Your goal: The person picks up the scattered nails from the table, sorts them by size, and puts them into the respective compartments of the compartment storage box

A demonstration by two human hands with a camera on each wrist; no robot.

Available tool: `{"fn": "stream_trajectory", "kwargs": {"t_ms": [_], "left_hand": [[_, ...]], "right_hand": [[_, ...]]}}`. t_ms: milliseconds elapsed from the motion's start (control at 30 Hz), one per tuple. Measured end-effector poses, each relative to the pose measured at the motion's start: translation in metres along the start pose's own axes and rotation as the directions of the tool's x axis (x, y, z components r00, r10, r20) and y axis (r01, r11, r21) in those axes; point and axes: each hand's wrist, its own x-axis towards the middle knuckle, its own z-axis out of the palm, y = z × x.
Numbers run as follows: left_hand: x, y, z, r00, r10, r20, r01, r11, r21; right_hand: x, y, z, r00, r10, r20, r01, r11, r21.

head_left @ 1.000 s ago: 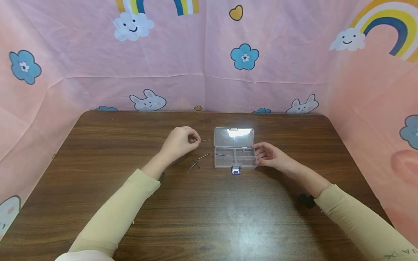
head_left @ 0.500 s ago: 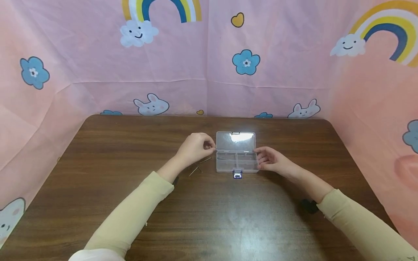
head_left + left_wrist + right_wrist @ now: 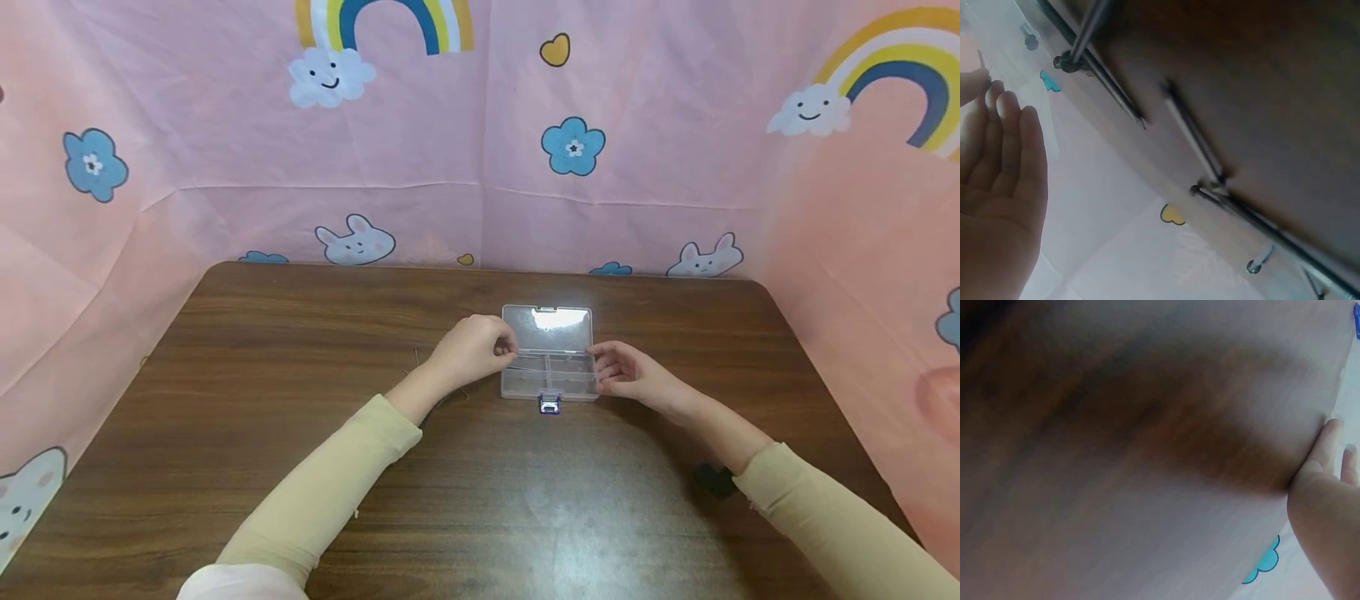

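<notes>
Plastic box (image 3: 523,385) open; our left hand (image 3: 474,348) at its left edge pinches nail (image 3: 982,60); our right hand (image 3: 633,372), spread, touches its right wall; nails (image 3: 1194,139) left of box.

Evenly lit, mostly sharp in head view; shows glare on lid (image 3: 546,332), broad sheen on table (image 3: 570,500), shadow under right forearm (image 3: 726,427). Dim, hazy in left wrist view, blurring near nails (image 3: 1194,136). Murky, heavily blurred in right wrist view.
</notes>
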Motion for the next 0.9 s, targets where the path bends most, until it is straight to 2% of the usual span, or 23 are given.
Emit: {"fn": "stream_trajectory", "kwargs": {"t_ms": [167,300,667,900], "left_hand": [[-0.0002,0.0025,0.0019,0.999,0.025,0.024,-0.027,0.998,0.058],[-0.0001,0.0027,0.0032,0.999,0.029,0.029,-0.031,0.997,0.067],[0.0001,0.0009,0.0029,0.999,0.028,0.032,-0.030,0.998,0.049],[0.0008,-0.0048,-0.0028,0.999,0.032,0.001,-0.032,0.999,0.033]], "right_hand": [[-0.0012,0.0010,0.0009,1.000,0.007,-0.007,-0.007,1.000,-0.003],[-0.0017,0.0013,0.0010,1.000,0.012,-0.013,-0.012,1.000,-0.004],[-0.0020,-0.0004,0.0006,1.000,0.012,-0.010,-0.012,1.000,-0.002],[-0.0002,-0.0017,0.0010,1.000,-0.006,-0.002,0.006,1.000,0.004]]}}
